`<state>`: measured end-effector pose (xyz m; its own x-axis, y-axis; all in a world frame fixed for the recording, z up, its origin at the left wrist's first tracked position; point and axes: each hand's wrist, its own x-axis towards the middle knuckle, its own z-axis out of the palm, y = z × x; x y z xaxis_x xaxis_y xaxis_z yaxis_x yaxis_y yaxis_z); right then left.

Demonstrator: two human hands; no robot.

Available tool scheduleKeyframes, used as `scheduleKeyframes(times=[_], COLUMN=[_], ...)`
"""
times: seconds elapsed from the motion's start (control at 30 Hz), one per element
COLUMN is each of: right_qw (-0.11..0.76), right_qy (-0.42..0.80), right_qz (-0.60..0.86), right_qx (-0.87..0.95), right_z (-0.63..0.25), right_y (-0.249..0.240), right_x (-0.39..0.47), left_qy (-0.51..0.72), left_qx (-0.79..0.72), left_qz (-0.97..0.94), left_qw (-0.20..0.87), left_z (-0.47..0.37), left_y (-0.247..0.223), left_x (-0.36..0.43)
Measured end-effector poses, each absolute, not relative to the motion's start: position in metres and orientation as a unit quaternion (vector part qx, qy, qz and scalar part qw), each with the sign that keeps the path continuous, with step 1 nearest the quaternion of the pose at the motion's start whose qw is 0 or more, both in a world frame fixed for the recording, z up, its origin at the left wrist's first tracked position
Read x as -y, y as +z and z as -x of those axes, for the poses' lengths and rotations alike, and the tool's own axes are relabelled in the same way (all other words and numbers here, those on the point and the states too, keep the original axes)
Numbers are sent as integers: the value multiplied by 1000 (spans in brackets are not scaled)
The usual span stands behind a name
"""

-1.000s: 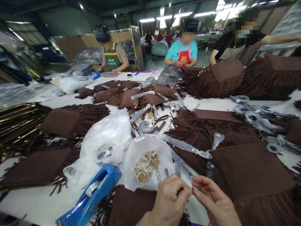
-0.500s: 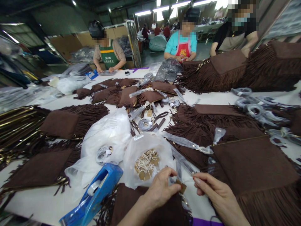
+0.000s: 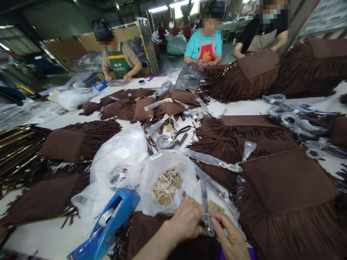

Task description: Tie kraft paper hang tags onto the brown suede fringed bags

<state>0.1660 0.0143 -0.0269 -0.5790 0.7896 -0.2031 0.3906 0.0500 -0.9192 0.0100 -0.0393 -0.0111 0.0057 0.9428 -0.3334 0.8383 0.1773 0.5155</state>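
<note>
My left hand (image 3: 187, 219) and my right hand (image 3: 229, 238) meet at the bottom middle, fingertips pinched together on a small metal ring wrapped in clear plastic (image 3: 207, 219). It belongs to a brown fringed suede bag (image 3: 148, 231) lying under my hands. A small brown paper hang tag (image 3: 215, 208) lies just beyond my fingers. Behind my left hand, a clear plastic bag of string hang tags (image 3: 166, 186) stands open.
A blue tape dispenser (image 3: 107, 224) lies at the lower left. Brown fringed bags (image 3: 282, 180) cover the white table (image 3: 40, 238) on all sides, with plastic-wrapped straps (image 3: 214, 162) and white plastic bags (image 3: 119, 155) between. Three people work at the far edge.
My hands have dropped lower and closer together onto the bag's ring. The hang tag that was between my fingers now lies on the table beyond them.
</note>
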Motion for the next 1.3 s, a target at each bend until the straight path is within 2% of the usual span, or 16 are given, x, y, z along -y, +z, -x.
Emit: scheduleKeyframes(times=[0.1, 0.23, 0.4, 0.53, 0.8, 1.3], right_qw=[217, 214, 308, 308, 292, 233], right_qy=[559, 555, 427, 312, 207, 214], right_qz=[425, 393, 317, 204, 151, 171], right_qx=[678, 702, 789, 875, 921, 933], right_z=[-160, -165, -174, -178, -179, -170], right_y=[-29, -30, -33, -36, -37, -32], right_x=[-6, -4, -8, -14, -12, -10], left_qy=[99, 164, 208, 218, 220, 207], left_qx=[-714, -728, -765, -753, -734, -761], left_qz=[-590, -481, -312, -280, -282, -293], left_qw=[363, 461, 524, 554, 578, 541], left_z=[-10, -9, -8, -6, -5, -10], left_y=[-4, 5, -4, -19, -22, -2], left_x=[43, 44, 44, 46, 47, 48])
